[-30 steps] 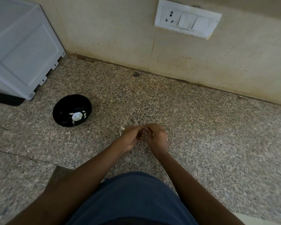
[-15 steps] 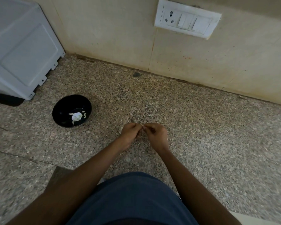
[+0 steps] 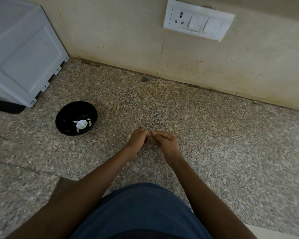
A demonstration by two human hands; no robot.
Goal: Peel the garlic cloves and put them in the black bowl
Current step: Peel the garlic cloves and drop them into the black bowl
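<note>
Fingertips of left hand (image 3: 138,140) and right hand (image 3: 166,144) meet, curled; any pinched clove is hidden.

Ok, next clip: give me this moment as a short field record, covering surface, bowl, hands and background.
surface: speckled stone counter
bowl: black bowl left of the hands, a few pale garlic pieces inside
left hand: fingers curled, tips meeting the right hand's
right hand: fingers curled toward the left hand
held item: too small and hidden to make out
background: wall socket panel above, grey appliance at far left
</note>
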